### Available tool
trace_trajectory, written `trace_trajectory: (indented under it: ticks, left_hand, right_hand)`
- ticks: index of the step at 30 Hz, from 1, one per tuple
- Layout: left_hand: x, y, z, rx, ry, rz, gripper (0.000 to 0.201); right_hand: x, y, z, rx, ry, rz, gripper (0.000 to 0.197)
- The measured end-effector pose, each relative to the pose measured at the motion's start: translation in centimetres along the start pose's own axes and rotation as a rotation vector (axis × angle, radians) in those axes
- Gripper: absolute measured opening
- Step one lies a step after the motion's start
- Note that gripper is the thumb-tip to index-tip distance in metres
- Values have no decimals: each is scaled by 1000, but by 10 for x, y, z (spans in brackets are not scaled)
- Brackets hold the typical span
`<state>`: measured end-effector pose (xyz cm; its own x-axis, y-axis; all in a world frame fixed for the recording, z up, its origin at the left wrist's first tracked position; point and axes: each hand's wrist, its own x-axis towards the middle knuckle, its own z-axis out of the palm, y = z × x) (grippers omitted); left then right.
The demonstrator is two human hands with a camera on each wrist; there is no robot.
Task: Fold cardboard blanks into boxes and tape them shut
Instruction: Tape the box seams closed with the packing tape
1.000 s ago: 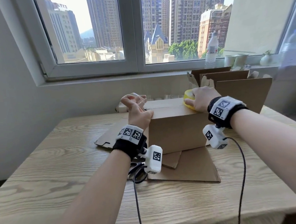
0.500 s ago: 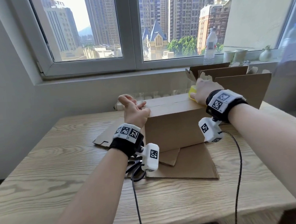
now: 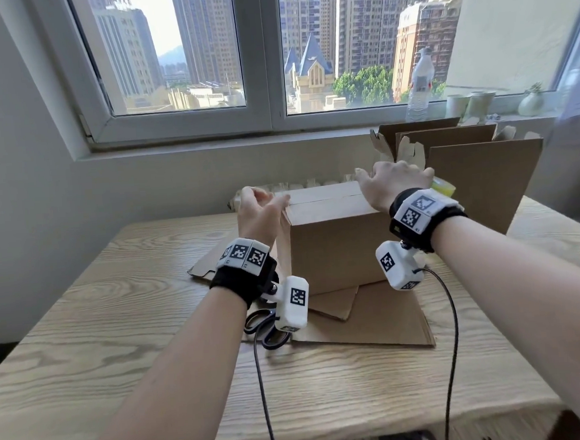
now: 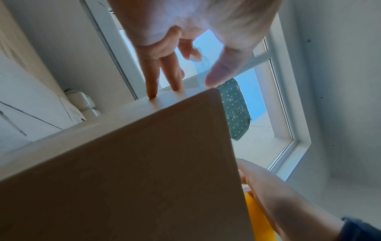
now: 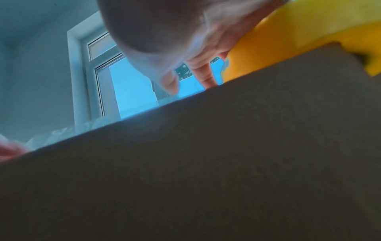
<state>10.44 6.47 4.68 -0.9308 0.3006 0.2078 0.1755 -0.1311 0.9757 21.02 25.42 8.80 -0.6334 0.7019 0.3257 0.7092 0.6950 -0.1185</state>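
We have the folded cardboard box (image 3: 335, 244) standing on flat cardboard blanks (image 3: 374, 320) on the wooden table (image 3: 118, 335), its top flaps closed. Our left hand (image 3: 259, 211) is at the box's top left corner, two straight fingers (image 4: 151, 78) touching the top edge while forefinger and thumb pinch a strip of clear tape (image 4: 201, 65). Our right hand (image 3: 394, 186) is at the top right corner with a yellow tape dispenser (image 3: 442, 186) against it, though we cannot tell how its fingers grip; black scissors (image 3: 265, 331) lie near the blanks.
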Motion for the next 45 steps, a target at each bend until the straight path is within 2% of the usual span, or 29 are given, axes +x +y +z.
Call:
trace_trajectory:
  ticks: [2, 6, 11, 17, 22, 25, 30, 32, 38, 42, 45]
  left_hand:
    - [12, -8, -1, -37, 14, -53, 39]
    - [5, 15, 4, -96, 70, -94, 22]
    - [12, 26, 2, -94, 195, -151, 27]
    - [14, 19, -4, 120, 183, -186, 15]
    - [11, 12, -4, 35, 165, -277, 10]
    - [8, 10, -4, 2, 184, -279, 18]
    - [9, 17, 0, -3, 228, -132, 30]
    - [10, 17, 0, 6, 224, -118, 32]
    - [8, 0, -6, -137, 168, -318, 35]
    - [4, -8, -5, -165, 167, -365, 34]
    - [-1, -14, -3, -106, 159, -344, 34]
  right_hand:
    - [3, 2, 0, -41, -26, -24, 74]
    - [8, 5, -2, -77, -46, -53, 80]
    - [13, 1, -2, -129, -106, -70, 83]
    - [9, -1, 1, -143, -72, -66, 81]
    - [7, -3, 3, -176, -77, -59, 82]
    - [7, -5, 4, -195, -70, -66, 82]
    - [8, -4, 4, -191, -74, -65, 82]
    - [8, -4, 5, -197, -75, -64, 82]
    - [5, -7, 4, -211, -86, -64, 80]
    - [2, -8, 2, -209, -98, -60, 78]
    - [2, -9, 2, -210, -106, -55, 79]
